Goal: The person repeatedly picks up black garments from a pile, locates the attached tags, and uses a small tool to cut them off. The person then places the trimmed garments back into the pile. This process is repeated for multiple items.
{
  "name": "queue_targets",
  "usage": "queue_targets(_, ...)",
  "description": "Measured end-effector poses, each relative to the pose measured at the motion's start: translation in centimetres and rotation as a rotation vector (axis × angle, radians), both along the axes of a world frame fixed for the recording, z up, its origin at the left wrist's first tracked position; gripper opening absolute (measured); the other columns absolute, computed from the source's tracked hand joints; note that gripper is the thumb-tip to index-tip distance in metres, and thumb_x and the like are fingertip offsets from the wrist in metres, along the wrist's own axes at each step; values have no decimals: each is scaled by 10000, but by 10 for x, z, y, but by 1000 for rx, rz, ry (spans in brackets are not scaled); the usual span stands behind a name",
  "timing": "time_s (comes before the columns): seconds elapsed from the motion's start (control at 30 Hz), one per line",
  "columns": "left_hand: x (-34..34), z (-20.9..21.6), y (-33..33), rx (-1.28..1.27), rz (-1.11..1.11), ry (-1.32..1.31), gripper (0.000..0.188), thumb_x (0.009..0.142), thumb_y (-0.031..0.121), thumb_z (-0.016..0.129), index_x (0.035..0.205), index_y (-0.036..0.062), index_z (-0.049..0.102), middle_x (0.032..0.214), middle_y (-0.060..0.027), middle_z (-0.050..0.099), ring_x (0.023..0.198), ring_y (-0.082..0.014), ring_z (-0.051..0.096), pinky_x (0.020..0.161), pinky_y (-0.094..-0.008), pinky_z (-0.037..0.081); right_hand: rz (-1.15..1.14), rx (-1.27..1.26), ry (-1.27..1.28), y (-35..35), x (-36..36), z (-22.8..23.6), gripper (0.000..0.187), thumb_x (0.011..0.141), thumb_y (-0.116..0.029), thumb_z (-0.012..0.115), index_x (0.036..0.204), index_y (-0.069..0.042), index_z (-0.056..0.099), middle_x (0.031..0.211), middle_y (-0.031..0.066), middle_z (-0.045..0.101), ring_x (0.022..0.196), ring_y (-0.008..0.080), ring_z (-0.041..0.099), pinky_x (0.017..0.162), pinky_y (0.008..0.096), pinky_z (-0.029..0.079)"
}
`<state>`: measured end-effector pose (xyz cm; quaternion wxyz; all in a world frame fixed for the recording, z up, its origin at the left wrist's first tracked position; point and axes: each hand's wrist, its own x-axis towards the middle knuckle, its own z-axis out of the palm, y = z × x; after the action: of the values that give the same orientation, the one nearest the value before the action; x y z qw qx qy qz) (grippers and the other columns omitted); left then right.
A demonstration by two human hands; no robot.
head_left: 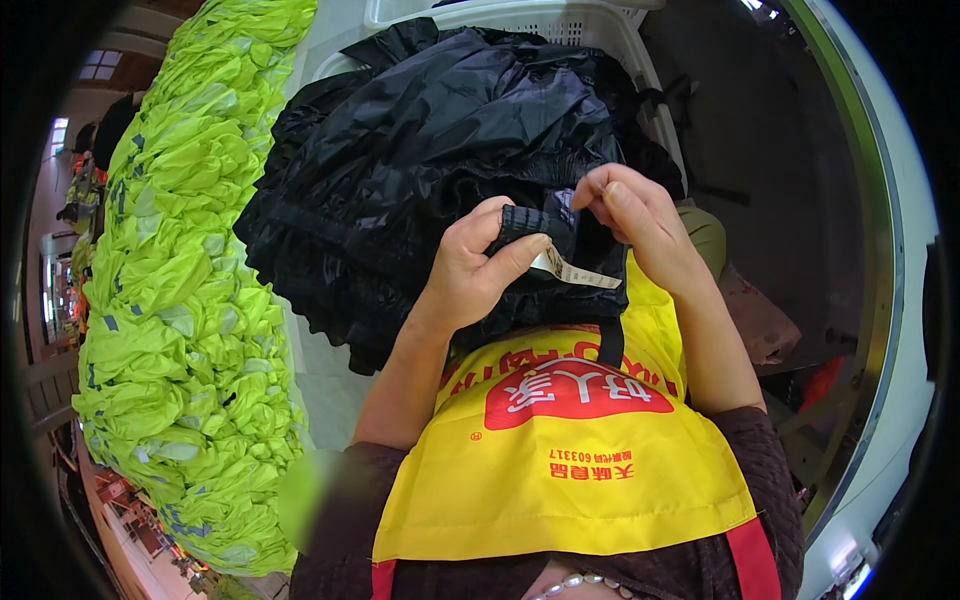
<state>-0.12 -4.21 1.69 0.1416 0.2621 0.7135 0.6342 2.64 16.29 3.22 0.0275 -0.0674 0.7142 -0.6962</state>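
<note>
Yellow-green garments (190, 290) left; white basket (642, 62) top; dark floor (780, 120) right. Left hand (470, 265) pinches black cloth (525, 222); right hand (645, 225) curled, hold unclear.

The left hand (475, 252) grips a gathered black band (523, 222) between thumb and fingers; a white label (580, 272) extends rightward from beneath the thumb. The right hand (635, 212), fingertips drawn together, is just beside the band; whether it pinches cloth is unclear. Beyond lies a heap of glossy black fabric (400, 150), with a perforated white plastic basket (648, 72) behind it. Crumpled fluorescent yellow-green garments (180, 300) line the left; a yellow apron (430, 510) covers the wearer's front.
</note>
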Motion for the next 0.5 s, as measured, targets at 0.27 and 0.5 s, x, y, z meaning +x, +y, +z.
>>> queue_targets(0.27, -1, 0, 0, -73, -32, 118, 90, 751, 20, 646, 831, 9, 606, 738, -49, 531, 658, -154, 512, 588, -263, 405, 222, 456, 171, 1, -4, -1, 381, 884, -349, 503, 801, 12, 591, 653, 125, 536, 587, 241, 533, 534, 322, 412)
queue_targets(0.5, 5, 14, -5, 21, 137, -20, 137, 720, -33, 645, 855, -21, 621, 876, -50, 564, 815, -135, 535, 730, -251, 419, -140, 259, 214, 2, -4, -11, 308, 795, -304, 640, 790, -5, 566, 676, 90, 506, 589, 179, 479, 537, 271, 385)
